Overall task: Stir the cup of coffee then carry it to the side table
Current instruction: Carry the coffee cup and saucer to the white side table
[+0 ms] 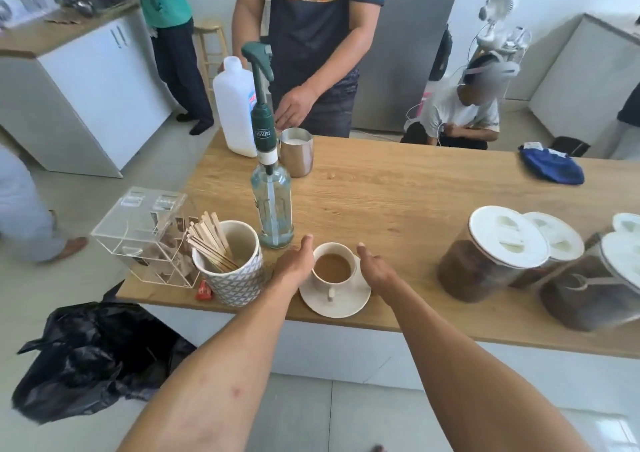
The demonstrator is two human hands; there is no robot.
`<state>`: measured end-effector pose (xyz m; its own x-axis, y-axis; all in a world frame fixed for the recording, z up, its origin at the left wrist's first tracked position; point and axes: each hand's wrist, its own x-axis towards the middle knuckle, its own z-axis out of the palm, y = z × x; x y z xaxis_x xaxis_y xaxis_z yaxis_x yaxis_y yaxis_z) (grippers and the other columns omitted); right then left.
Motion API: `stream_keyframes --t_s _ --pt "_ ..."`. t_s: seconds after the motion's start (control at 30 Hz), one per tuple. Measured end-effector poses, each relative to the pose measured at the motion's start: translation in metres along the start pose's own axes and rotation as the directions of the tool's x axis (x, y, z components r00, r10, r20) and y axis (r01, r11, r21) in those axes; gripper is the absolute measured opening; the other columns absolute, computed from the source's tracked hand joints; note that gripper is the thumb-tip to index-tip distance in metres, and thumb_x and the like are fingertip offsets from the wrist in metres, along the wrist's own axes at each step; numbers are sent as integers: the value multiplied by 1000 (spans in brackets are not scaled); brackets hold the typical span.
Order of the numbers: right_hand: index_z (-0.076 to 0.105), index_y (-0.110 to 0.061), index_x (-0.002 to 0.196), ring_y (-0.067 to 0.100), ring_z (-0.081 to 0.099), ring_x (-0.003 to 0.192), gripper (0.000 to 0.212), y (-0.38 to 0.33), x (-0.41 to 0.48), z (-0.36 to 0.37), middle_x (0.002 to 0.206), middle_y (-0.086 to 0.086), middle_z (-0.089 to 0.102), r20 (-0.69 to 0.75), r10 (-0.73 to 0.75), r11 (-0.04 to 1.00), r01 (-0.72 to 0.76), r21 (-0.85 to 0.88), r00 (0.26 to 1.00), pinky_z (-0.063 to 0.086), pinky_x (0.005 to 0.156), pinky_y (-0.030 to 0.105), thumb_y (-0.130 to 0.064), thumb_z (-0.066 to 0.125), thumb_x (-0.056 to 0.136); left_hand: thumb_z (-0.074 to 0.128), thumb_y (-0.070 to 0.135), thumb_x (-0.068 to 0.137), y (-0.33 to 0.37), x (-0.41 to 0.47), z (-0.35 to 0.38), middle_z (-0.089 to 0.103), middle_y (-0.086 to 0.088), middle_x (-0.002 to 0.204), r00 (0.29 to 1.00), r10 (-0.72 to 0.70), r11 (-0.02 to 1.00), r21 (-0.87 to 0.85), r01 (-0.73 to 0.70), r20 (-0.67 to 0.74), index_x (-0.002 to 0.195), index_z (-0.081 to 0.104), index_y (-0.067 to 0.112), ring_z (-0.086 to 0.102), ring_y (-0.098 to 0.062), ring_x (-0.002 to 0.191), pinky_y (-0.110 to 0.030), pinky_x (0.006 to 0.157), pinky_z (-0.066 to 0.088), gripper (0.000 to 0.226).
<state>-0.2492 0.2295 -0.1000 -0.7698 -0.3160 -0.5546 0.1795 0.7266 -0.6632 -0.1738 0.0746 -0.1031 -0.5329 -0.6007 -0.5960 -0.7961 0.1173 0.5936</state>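
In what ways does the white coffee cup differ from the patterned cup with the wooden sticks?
The coffee cup is plain white, low and wide; the patterned cup is taller, with a grey triangle pattern on its outside. The coffee cup holds light brown coffee, while the patterned cup holds wooden stir sticks. The coffee cup stands on a saucer; the patterned cup stands directly on the wooden counter. Both stand upright near the counter's front edge.

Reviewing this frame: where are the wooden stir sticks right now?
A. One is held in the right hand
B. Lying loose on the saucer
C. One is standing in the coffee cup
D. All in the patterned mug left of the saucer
D: the wooden stir sticks all stand in the patterned mug; the coffee cup holds only coffee, and the left hand and right hand flank it, open and empty.
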Motion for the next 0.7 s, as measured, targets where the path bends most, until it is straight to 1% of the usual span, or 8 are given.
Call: stream_keyframes --t_s 0.03,0.1,0.23,0.3,0.37,0.47,0.6,0.7 --pt "58 4 127 39 52 124 95 -3 0 2 132 29 55 3 -3 1000 3 -21 1000 41 106 49 -73 19 89 20 76 90 1 2 0 52 -16 143 999 -37 998 -43 37 1 143 50 16 51 -35 127 -51 107 43 86" --pt "52 3 134 40 45 131 91 -6 5 5 139 29 49 -1 19 997 -19 -72 1000 34 110 49 -69 15 93 22 77 87 1 4 1 52 -14 143 996 -84 991 -100 84 4 141 52 17 50 -35 128 -50 108 42 86" --pt "40 -3 146 38 26 144 101 -9 11 10 152 28 33 10 66 995 -65 -80 998 20 118 51 -77 8 86 20 76 89 3 1 6 53 -17 141 994 -107 993 -56 106 -8 138 54 12 52 -35 126 -49 106 45 88" --pt "38 -5 147 36 20 147 111 -9 15 13 154 25 30 -6 80 994 -80 -78 997 17 119 51 -84 4 77 19 75 89 3 0 9 56 -17 137 993 -112 994 -12 112 -22 135 57 11 55 -35 122 -48 103 47 88" --pt "39 -5 146 36 19 147 114 -8 17 13 154 24 30 -9 74 991 -74 -109 997 16 119 51 -85 1 74 20 76 86 1 1 11 58 -17 133 991 -131 991 -1 131 -36 132 58 11 57 -35 118 -48 100 49 88" --pt "38 -7 147 34 17 148 89 -7 21 16 155 20 31 1 60 977 -59 -207 998 11 120 47 -68 3 93 23 76 83 1 2 14 59 -17 130 987 -156 988 -7 156 -43 129 59 9 59 -35 114 -47 97 52 89" --pt "39 -7 147 35 19 147 88 -3 29 23 151 24 37 -21 80 962 -83 -260 997 7 119 49 -63 -4 93 21 76 84 1 3 17 58 -19 131 987 -151 988 27 153 -59 130 58 7 58 -36 115 -47 98 51 91" --pt "39 -3 146 35 19 147 88 -2 28 25 149 25 39 -45 56 954 -67 -294 997 7 119 49 -60 -4 95 20 71 90 0 4 22 54 -21 137 986 -144 986 77 151 -89 134 55 2 52 -36 124 -46 105 45 89"
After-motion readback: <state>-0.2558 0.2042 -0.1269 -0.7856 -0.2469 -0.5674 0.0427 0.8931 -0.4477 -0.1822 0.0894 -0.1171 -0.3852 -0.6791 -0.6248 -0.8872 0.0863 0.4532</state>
